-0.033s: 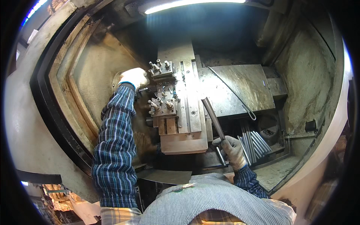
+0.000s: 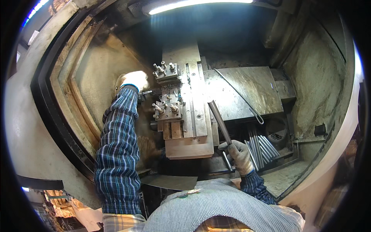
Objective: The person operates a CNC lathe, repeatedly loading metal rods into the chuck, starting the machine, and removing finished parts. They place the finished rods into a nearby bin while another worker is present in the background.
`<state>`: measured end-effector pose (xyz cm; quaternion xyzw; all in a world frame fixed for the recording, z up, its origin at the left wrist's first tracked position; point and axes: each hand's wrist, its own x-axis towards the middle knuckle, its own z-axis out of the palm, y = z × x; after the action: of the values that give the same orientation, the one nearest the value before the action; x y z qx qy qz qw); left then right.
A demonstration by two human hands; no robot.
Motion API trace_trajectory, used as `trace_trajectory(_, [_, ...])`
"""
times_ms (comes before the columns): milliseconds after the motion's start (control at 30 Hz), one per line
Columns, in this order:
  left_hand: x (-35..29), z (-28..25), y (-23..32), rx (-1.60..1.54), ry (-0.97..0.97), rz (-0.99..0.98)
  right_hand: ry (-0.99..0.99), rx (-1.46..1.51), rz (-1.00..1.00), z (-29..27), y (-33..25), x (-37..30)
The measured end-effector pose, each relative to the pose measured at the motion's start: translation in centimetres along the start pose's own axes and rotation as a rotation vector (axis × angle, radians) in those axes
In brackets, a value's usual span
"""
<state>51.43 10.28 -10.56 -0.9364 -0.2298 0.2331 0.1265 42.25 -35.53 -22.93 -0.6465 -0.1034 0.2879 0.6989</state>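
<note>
My right hand [image 2: 240, 154], in a grey-white work glove, is closed around the lower end of a dark metal rod [image 2: 220, 123]. The rod slants up and left, its tip near the lathe's metal slide [image 2: 199, 104]. My left hand [image 2: 134, 80], also gloved, is at the round machine part on the left wall; glare washes out its fingers. Just beside it a short shiny metal piece [image 2: 146, 92] sticks out to the right. Two tool holders with bolts, a far one [image 2: 166, 72] and a near one [image 2: 168, 111], are mounted on the slide, with metal chips between them.
A thin hooked rod [image 2: 241, 96] lies across the flat metal cover [image 2: 255, 91] on the right. Several shiny bars [image 2: 262, 149] rest below it, right of my right hand. A short bar [image 2: 227, 161] is just left of that hand. A lamp [image 2: 201, 5] shines overhead.
My left hand and forearm have shifted slightly to the left, showing more of the short shiny piece. My right hand and the dark rod look unmoved.
</note>
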Motion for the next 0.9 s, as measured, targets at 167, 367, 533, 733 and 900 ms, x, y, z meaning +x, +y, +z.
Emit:
trace_trajectory(167, [-0.6,5.5,0.5,0.251,0.213,0.111,0.026,0.032,0.003,0.0,-0.4,0.2])
trace_trajectory(367, [-0.6,1.4,3.3,-0.032,-0.094,0.266,0.122,-0.063,0.066,0.4,0.7,1.2])
trace_trajectory(533, [-1.6,0.2,12.1,-0.190,0.150,0.519,0.301,-0.152,0.317,0.7,3.2,2.7])
trace_trajectory(733, [-4.1,-4.2,15.1,-0.229,0.686,0.555,0.382,-0.464,-0.046,-1.3,4.7,2.0])
trace_trajectory(900, [-6.3,-4.5,6.6,-0.617,1.371,0.707,0.197,-0.021,0.020,0.5,-3.9,0.9])
